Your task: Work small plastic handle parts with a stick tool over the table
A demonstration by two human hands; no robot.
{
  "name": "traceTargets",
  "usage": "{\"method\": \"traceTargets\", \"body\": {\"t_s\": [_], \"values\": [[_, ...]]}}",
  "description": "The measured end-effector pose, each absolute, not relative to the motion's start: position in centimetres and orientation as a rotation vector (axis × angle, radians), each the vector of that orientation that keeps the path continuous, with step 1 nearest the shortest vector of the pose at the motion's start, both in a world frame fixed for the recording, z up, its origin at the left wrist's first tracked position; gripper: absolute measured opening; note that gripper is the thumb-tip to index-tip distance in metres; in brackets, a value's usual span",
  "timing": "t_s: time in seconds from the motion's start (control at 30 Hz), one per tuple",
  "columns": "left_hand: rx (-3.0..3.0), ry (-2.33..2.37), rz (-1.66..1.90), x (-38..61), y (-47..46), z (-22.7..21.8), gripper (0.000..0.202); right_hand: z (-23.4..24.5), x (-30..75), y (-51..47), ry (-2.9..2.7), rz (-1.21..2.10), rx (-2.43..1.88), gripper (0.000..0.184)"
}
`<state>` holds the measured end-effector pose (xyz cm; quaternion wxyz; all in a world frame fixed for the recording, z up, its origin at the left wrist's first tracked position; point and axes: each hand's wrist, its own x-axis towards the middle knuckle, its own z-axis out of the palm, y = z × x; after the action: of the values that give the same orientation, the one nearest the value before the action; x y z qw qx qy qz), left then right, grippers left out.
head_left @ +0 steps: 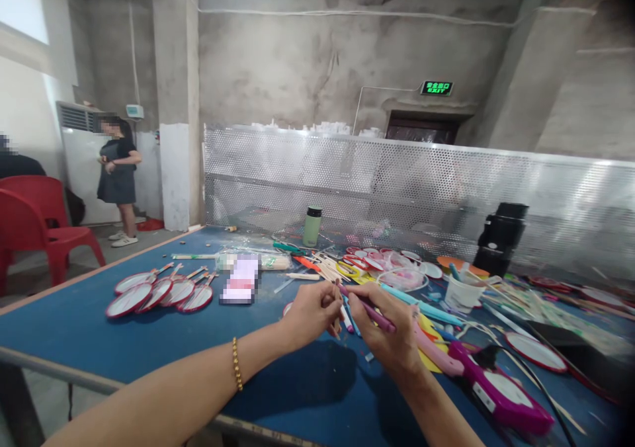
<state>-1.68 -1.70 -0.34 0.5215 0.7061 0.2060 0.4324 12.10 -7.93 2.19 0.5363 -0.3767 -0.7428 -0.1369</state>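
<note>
My left hand (311, 313) is closed around a thin wooden stick (337, 315) held above the blue table (124, 341). My right hand (387, 328) grips a purple pen-like tool (370, 309), its tip touching the stick near my left fingers. A gold bead bracelet (237, 365) sits on my left wrist. A row of finished round fans with red rims (159, 293) lies to the left of my hands.
A purple glue gun (501, 394) with a black cable lies at the right. A white cup (464, 293), a green bottle (312, 226), a black flask (501, 237) and scattered sticks and fan parts crowd the far table. A person (119, 176) stands by red chairs (34, 225).
</note>
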Motion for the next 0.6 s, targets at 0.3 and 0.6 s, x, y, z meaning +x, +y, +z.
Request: {"method": "traceTargets", "body": {"t_s": [0.3,0.6], "values": [[1.678,0.497,1.024,-1.74,-1.98,-0.13,0.012,2.07,12.20,-7.99,-1.744,-0.304,-0.928,0.011],[1.697,0.511,1.033,-1.81,-1.94,-0.10,0.011,2.33,12.06,-8.04,-1.750,-0.297,-0.909,0.011]]}}
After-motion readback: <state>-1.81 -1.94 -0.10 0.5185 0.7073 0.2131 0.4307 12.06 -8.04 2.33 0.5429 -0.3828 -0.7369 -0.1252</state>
